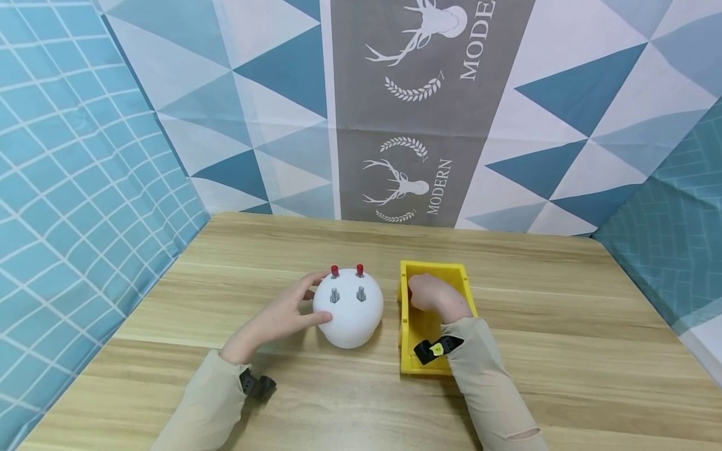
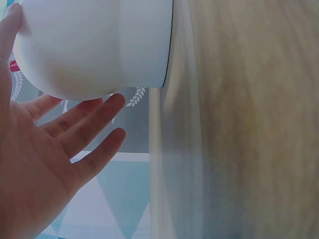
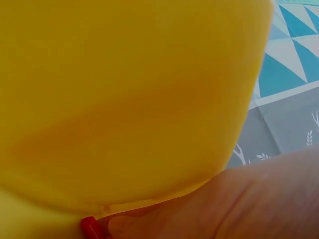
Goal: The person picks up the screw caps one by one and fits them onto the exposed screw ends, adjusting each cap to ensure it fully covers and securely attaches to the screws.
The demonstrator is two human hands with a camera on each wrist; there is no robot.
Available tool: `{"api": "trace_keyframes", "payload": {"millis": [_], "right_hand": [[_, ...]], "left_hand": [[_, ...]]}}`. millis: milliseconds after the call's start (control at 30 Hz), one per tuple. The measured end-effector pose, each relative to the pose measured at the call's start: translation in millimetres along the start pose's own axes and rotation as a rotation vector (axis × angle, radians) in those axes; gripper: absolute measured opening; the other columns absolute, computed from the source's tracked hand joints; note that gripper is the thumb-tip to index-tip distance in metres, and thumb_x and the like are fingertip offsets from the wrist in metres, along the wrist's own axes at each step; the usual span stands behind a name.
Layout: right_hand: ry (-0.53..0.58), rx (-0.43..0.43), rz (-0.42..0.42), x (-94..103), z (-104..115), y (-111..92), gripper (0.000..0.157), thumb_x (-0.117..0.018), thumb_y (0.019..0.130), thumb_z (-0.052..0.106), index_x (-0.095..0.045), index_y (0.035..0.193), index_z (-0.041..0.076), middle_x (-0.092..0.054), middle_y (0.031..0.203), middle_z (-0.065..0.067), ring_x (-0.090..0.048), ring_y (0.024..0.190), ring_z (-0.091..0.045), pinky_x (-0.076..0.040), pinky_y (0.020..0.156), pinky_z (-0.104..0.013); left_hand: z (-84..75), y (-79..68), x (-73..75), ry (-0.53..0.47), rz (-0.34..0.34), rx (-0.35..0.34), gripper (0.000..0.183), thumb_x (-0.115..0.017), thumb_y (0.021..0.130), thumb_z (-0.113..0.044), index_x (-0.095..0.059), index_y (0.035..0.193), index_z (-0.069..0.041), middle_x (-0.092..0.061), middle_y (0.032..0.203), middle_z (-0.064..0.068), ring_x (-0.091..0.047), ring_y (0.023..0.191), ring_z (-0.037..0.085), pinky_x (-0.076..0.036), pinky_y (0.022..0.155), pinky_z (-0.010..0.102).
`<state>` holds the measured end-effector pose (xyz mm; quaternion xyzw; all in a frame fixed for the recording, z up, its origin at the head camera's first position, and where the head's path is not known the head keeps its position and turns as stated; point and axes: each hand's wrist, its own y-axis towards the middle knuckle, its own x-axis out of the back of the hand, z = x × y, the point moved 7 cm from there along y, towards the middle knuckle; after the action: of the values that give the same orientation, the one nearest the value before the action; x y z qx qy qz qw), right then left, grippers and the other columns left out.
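A white, rounded dome-like body [image 1: 348, 313] stands on the table. On it are two bare metal stems [image 1: 334, 295] and, farther back, two stems topped with red caps [image 1: 360, 269]. My left hand [image 1: 284, 313] rests against its left side, thumb at the front and the other fingers spread behind; in the left wrist view those fingers look nearly straight. My right hand [image 1: 431, 293] is down inside a yellow bin [image 1: 435, 369], by its left wall. A small red piece [image 3: 91, 228] shows at a fingertip there; most of that hand's fingers are hidden.
The wood-grain table [image 1: 564, 363] spreads around both things. A patterned cloth [image 1: 282, 125] hangs behind its far edge, with blue tiled cloth [image 1: 84, 188] at the left. The bin's walls rise around my right hand, and the white body stands close to its left.
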<state>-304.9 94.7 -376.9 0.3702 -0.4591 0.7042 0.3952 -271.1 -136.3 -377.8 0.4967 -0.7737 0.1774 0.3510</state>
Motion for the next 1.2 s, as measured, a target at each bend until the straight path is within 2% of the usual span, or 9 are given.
{"api": "trace_keyframes", "payload": {"millis": [367, 467, 700, 967, 1200], "right_hand": [[0.008, 0.006, -0.031, 1.9, -2.4, -0.8, 0.008, -0.059, 0.081, -0.002, -0.061, 0.083, 0.006, -0.046, 0.064, -0.003, -0.05, 0.063, -0.018, -0.036, 0.057, -0.024], [0.017, 0.007, -0.04, 3.2, -2.5, -2.3, 0.006, -0.06, 0.081, -0.001, -0.061, 0.083, 0.005, -0.047, 0.064, -0.003, -0.051, 0.064, -0.018, -0.037, 0.058, -0.025], [-0.054, 0.043, -0.051, 9.9, 0.7, -4.3, 0.01, -0.057, 0.082, 0.001, -0.065, 0.082, 0.007, -0.052, 0.07, -0.002, -0.049, 0.068, -0.017, -0.036, 0.061, -0.025], [-0.084, 0.062, -0.072, 16.5, 3.8, -11.9, 0.014, -0.055, 0.084, 0.001, -0.067, 0.086, 0.007, -0.052, 0.068, -0.002, -0.045, 0.061, -0.016, -0.034, 0.054, -0.023], [-0.087, 0.07, -0.111, 23.9, 4.5, -19.5, 0.011, -0.058, 0.084, 0.005, -0.068, 0.089, 0.006, -0.056, 0.075, -0.003, -0.045, 0.063, -0.017, -0.035, 0.055, -0.024]], "left_hand": [[-0.7, -0.5, 0.9, 0.011, -0.008, 0.007, 0.08, -0.067, 0.074, -0.053, -0.03, 0.139, -0.024, -0.043, 0.133, 0.002, -0.052, 0.108, 0.022, -0.045, 0.088, 0.046], [0.0, -0.4, 0.6, 0.014, -0.007, 0.011, 0.08, -0.067, 0.074, -0.053, -0.03, 0.139, -0.024, -0.042, 0.134, 0.001, -0.052, 0.108, 0.022, -0.045, 0.089, 0.046], [0.3, -0.9, 0.6, 0.016, -0.006, 0.013, 0.08, -0.067, 0.074, -0.054, -0.03, 0.139, -0.025, -0.042, 0.134, 0.0, -0.051, 0.109, 0.022, -0.044, 0.089, 0.046], [-0.8, -1.1, 0.8, 0.009, -0.005, 0.006, 0.081, -0.067, 0.074, -0.054, -0.03, 0.14, -0.025, -0.041, 0.134, -0.001, -0.052, 0.109, 0.022, -0.044, 0.088, 0.046], [-1.5, -1.7, 0.9, 0.011, -0.005, 0.007, 0.081, -0.067, 0.074, -0.054, -0.029, 0.14, -0.027, -0.041, 0.135, -0.001, -0.051, 0.109, 0.022, -0.045, 0.088, 0.046]]}}
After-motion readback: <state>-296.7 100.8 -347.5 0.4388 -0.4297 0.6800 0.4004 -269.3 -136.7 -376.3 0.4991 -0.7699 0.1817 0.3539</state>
